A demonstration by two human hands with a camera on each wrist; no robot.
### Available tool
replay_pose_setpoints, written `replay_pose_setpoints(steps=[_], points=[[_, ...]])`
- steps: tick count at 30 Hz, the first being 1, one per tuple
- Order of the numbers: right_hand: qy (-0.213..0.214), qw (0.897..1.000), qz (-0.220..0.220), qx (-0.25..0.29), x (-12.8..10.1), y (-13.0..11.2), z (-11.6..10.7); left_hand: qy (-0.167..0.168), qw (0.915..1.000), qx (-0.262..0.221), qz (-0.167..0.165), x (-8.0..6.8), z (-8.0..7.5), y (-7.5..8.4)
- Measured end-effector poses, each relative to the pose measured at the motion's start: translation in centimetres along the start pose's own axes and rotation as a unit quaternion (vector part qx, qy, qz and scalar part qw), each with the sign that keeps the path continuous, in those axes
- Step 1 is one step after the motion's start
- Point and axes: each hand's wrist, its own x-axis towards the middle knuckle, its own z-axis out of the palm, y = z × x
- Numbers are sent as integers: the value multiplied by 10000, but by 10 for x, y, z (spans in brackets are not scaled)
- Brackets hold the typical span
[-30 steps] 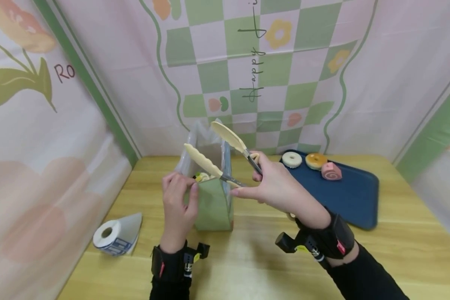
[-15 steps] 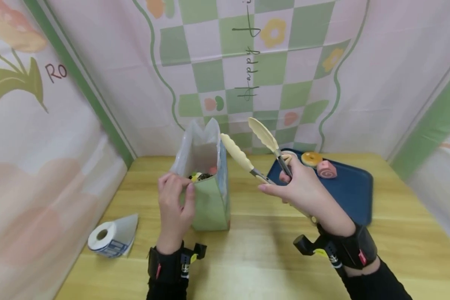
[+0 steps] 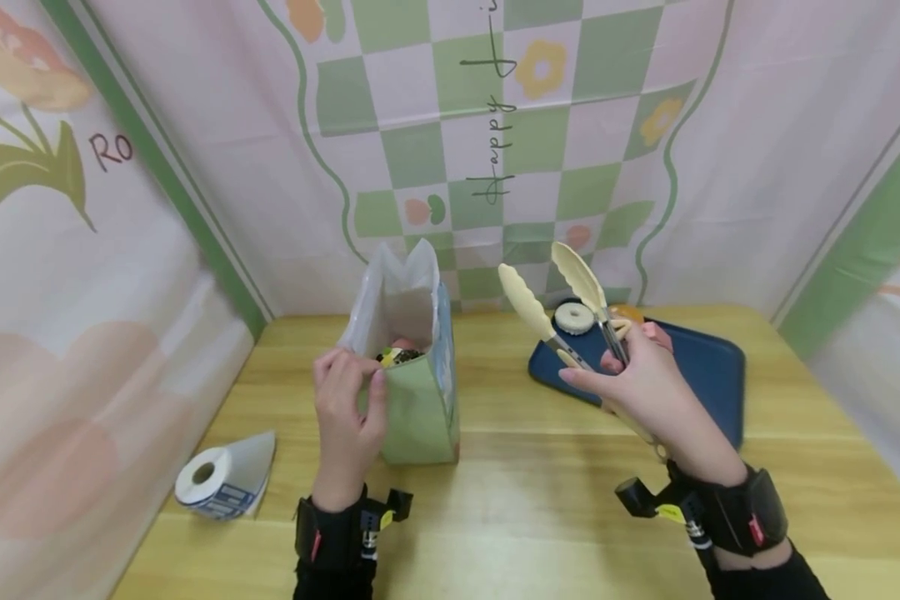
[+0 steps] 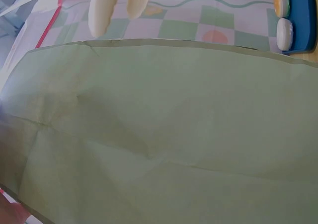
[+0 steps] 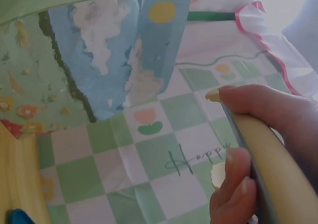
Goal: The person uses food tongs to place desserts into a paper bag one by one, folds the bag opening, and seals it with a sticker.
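A green paper bag (image 3: 420, 408) stands upright with its mouth open. My left hand (image 3: 348, 417) pinches its near rim; the bag's green side fills most of the left wrist view. Inside, small yellow, black and pink food pieces (image 3: 399, 354) show. My right hand (image 3: 648, 387) grips a pair of tongs (image 3: 523, 298), thumb on one arm and fingers on the other. The cream tips of the tongs are spread apart with nothing between them, over the tray's left end. In the right wrist view, the bag's painted side (image 5: 109, 55) appears behind the tongs.
A blue tray (image 3: 708, 383) lies at the right, bearing a white doughnut (image 3: 572, 319), an orange-topped doughnut (image 3: 627, 313) and a pink swirl roll (image 3: 658, 336), partly behind my right hand. A label roll (image 3: 213, 485) lies on the left. A patterned cloth hangs behind the table.
My right hand has moved the tongs rightward from over the bag to over the tray's left end. The left hand has stayed at the bag's rim.
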Motion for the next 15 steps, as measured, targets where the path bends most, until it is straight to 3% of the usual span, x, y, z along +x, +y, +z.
replay_pose_setpoints(steps=[8,15], points=[[205,9996,15,-207,-4,17,-4,42,10000,-50,12,1,-1,1],[436,9989,45,180,-4,36,-6,63,10000,-35,34,1,0,1]])
